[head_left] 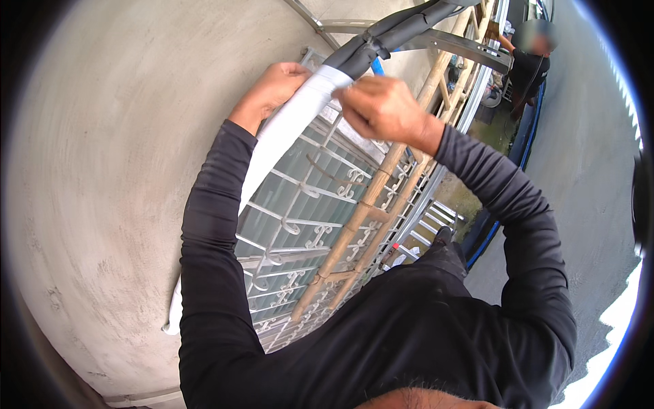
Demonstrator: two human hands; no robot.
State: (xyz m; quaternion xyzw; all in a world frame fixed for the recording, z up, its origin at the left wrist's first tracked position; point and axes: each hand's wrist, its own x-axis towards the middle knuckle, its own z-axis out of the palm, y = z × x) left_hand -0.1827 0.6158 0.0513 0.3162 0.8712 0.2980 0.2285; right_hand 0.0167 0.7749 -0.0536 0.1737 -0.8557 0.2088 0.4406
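A bundle of dark foam-covered pipes (359, 56) slants down from the top of the view. White wrapping tape (294, 116) sheathes its lower length, smooth and close, as far as the upper edge between my hands. My left hand (278, 87) lies against the left side of the wrapped part, fingers bent round it with their tips partly hidden. On the other side my right hand (385, 112) is closed in a pinch at the tape's upper edge, slightly blurred. The white wrap passes behind my left forearm and shows again lower down.
A plastered wall (102, 184) fills the left. Below are a window with a white scrollwork grille (293, 225), bamboo poles (361, 221) and a metal ladder (436, 221). A metal bracket (470, 51) juts out under the pipes. At upper right stands another person (528, 71).
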